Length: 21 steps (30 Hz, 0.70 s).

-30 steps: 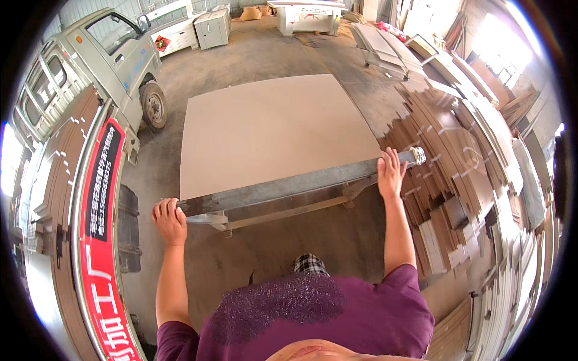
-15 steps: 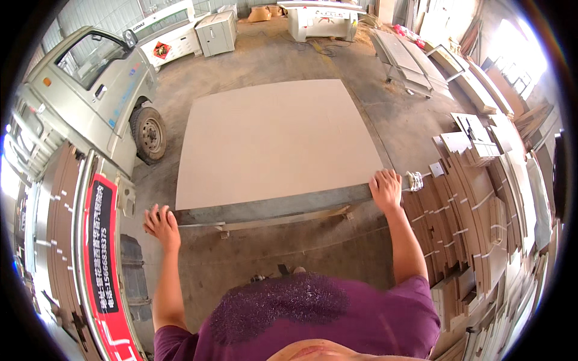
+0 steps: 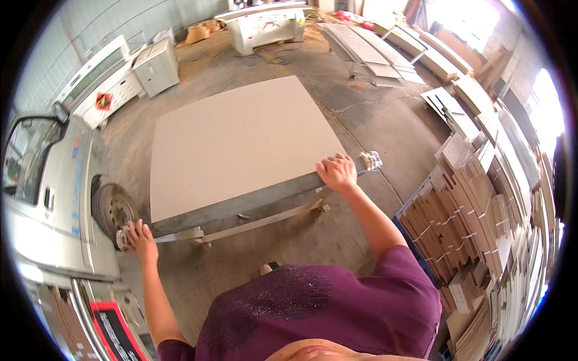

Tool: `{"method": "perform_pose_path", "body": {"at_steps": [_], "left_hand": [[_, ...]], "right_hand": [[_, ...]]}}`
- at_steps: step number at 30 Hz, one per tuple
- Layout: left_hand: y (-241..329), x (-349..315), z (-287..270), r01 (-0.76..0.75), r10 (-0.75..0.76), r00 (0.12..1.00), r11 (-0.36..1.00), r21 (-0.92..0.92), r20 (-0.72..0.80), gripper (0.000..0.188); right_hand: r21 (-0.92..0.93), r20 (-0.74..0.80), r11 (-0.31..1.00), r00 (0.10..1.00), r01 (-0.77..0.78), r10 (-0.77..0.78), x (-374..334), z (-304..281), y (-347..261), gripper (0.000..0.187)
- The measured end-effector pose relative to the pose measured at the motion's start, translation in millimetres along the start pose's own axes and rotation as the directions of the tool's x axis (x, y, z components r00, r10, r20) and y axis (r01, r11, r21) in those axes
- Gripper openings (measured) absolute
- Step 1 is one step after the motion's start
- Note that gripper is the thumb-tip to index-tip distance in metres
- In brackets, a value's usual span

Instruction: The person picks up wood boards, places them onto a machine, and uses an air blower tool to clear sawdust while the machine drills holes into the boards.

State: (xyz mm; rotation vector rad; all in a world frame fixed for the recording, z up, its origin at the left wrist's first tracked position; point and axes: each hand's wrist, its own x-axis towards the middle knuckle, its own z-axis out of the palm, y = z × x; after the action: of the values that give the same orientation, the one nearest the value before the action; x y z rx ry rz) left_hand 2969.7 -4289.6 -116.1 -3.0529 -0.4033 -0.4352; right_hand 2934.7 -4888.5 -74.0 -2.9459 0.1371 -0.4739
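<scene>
A large beige board (image 3: 241,144) lies flat on a low wheeled cart. Along its near side runs a grey bar (image 3: 241,207) with white-wrapped ends. My right hand (image 3: 338,172) is closed over this bar near its right end, fingers curled on top, beside the right wrapped end (image 3: 372,160). My left hand (image 3: 142,240) is on the bar just past the board's near left corner, next to the left wrapped end (image 3: 121,239). Its fingers are bent over the bar with gaps between them. Below the bar, the cart's lower frame (image 3: 265,221) shows.
A light-coloured truck (image 3: 60,198) stands close on the left, its wheel (image 3: 114,207) near my left hand. Stacked brown panels (image 3: 448,222) fill the right side. A white machine (image 3: 265,30), a grey cabinet (image 3: 156,66) and a rack of boards (image 3: 367,51) stand farther back.
The view has turned to the right. The cart and board sit angled, nearer the truck's wheel and farther from the stacked panels. Both hands stay on the bar.
</scene>
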Motion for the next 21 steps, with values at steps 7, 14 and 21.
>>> {"method": "perform_pose_path", "body": {"at_steps": [7, 14, 21], "left_hand": [[234.8, 145.6, 21.2, -0.504, 0.502, 0.863, 0.85, -0.155, -0.056, 0.03], [422.7, 302.1, 76.7, -0.614, 0.599, 0.789, 0.76, -0.212, -0.136, 0.027], [512.9, 479.7, 133.3, -0.618, 0.6, 0.785, 0.748, -0.241, -0.151, 0.026]], "right_hand": [[-0.032, -0.022, 0.999, 0.999, -0.036, 0.035, 187.7, 80.0, -39.6, 0.045], [0.045, -0.125, 0.998, 0.992, 0.039, -0.033, 382.9, 153.0, -71.9, 0.055], [0.335, -0.103, 0.902, 0.962, 0.272, -0.252, 560.7, 215.7, -81.6, 0.045]]}}
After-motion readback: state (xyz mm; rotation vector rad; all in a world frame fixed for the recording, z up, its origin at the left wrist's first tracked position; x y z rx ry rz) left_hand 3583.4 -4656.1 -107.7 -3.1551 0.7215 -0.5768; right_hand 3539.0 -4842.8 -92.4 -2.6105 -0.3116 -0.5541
